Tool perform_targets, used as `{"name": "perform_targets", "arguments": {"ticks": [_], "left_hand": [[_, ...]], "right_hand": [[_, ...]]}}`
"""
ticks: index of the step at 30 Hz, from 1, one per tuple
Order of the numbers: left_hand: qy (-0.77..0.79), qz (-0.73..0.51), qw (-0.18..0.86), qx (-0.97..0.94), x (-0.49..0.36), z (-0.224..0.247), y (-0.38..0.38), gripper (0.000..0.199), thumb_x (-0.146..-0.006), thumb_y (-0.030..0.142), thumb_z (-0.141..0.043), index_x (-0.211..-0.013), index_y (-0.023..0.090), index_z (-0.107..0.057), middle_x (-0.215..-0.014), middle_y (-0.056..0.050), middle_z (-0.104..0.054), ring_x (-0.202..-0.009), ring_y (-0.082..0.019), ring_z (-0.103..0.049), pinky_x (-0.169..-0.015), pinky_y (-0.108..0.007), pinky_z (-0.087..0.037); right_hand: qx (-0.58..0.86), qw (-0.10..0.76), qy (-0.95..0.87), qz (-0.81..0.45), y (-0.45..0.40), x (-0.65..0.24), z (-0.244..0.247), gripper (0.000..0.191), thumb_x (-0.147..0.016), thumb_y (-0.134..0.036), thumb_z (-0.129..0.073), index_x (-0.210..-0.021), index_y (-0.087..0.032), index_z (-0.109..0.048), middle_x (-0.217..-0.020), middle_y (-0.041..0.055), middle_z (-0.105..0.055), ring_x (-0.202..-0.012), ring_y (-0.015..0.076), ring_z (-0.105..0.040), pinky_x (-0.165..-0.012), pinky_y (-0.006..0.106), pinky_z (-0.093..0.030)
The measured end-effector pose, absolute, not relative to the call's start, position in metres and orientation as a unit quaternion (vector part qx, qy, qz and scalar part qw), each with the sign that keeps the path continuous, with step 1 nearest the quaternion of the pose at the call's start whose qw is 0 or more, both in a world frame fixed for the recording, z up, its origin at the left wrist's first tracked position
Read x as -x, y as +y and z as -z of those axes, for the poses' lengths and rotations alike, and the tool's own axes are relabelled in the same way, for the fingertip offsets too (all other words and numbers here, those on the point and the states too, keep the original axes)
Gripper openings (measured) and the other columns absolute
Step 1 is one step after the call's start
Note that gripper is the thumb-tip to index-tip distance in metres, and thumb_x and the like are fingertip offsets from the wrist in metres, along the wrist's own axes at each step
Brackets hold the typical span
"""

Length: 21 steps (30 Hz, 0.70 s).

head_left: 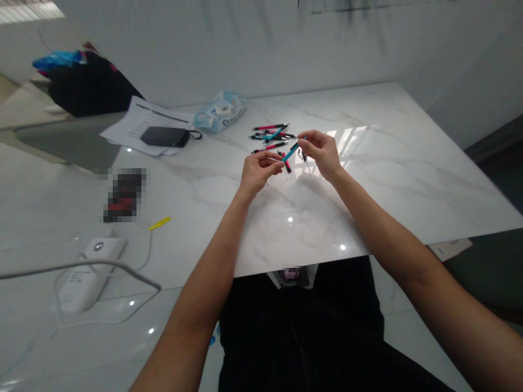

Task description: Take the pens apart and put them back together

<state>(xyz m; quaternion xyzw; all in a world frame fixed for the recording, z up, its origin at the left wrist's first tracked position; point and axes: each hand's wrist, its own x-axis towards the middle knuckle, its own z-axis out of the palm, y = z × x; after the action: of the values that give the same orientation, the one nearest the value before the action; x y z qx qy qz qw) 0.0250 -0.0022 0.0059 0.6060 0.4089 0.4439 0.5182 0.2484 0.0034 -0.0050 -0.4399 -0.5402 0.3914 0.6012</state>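
Between my two hands is a blue pen (291, 152) with a dark part toward its upper right end, held at a slant above the table. My left hand (261, 171) pinches its lower left end. The upper right end is in the closed fingertips of my right hand (321, 151), which partly hide it. Behind them lies a loose pile of red-and-black and blue pens (274, 133). A single red-and-black pen (269, 147) rests just in front of the pile. Below the held pen are red-and-black pen parts (287, 163) and thin white refills (309, 167).
On the marble-patterned table (310, 234), a blue-white wipes packet (220, 111) stands at the back. Left of it are papers (137, 122) under a black pouch-like device (165, 136). A white power strip (87, 280), grey cable (122, 264) and yellow tag (159, 223) lie at left.
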Motion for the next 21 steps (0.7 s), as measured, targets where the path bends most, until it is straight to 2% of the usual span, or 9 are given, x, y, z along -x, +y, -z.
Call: {"name": "perform_targets", "arguments": {"ticks": [8,21], "left_hand": [[0.425,-0.451,0.508,-0.598,-0.026,-0.0055,-0.0021,0.033,-0.074,0.035,-0.096,-0.095,0.016,-0.078,-0.08,-0.006,-0.081,-0.075,-0.019,-0.08,-0.073,-0.03,-0.067],[0.425,-0.461,0.502,-0.596,-0.026,-0.0062,-0.0022,0.036,-0.072,0.038,-0.098,-0.095,0.017,-0.078,-0.078,-0.005,-0.08,-0.073,-0.019,-0.08,-0.072,-0.029,-0.066]], "right_hand": [[0.434,0.601,-0.545,-0.391,0.0024,-0.2488,0.0034,0.057,-0.076,-0.077,-0.09,-0.099,-0.027,-0.077,-0.075,-0.0019,-0.062,-0.071,0.0153,-0.061,-0.064,0.031,-0.055],[0.441,0.593,-0.552,-0.386,0.0014,-0.2489,0.0018,0.058,-0.077,-0.079,-0.088,-0.1,-0.027,-0.075,-0.081,-0.0004,-0.066,-0.077,0.0171,-0.065,-0.067,0.032,-0.056]]}}
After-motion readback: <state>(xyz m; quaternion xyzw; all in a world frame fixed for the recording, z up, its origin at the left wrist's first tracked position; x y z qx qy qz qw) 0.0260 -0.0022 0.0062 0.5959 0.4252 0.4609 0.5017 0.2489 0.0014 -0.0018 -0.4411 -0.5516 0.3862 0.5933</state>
